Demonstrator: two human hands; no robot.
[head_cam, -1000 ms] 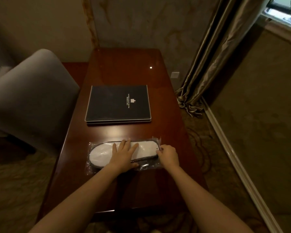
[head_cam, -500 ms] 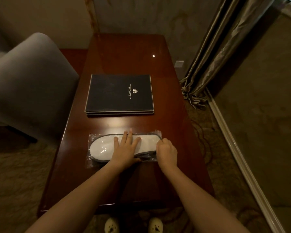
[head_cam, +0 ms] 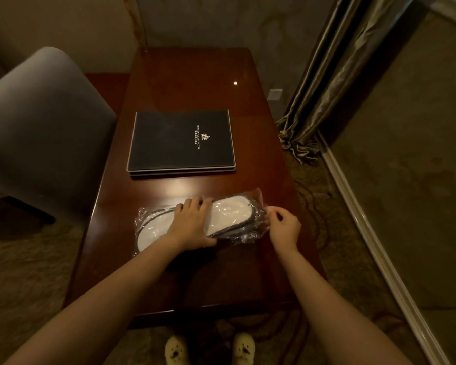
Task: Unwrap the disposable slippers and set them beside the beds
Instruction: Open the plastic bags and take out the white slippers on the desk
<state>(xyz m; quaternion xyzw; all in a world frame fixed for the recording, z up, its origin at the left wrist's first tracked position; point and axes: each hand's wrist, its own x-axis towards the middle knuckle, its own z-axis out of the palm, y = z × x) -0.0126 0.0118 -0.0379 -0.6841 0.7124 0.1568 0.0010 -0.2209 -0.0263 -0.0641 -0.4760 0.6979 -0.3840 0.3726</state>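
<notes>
Leftmost, a grey chair (head_cam: 45, 133) stands beside the dark wooden worktop (head_cam: 195, 272). Centrally, a black folder (head_cam: 181, 142) lies flat on it. Nearer the front edge, the white slippers (head_cam: 229, 213) remain inside their clear plastic wrapper (head_cam: 250, 234), lying flat. The left hand (head_cam: 191, 223) presses on the package, fingers spread open. The right hand (head_cam: 284, 227) pinches the wrapper's right end. Curtains (head_cam: 334, 83) hang at right.
</notes>
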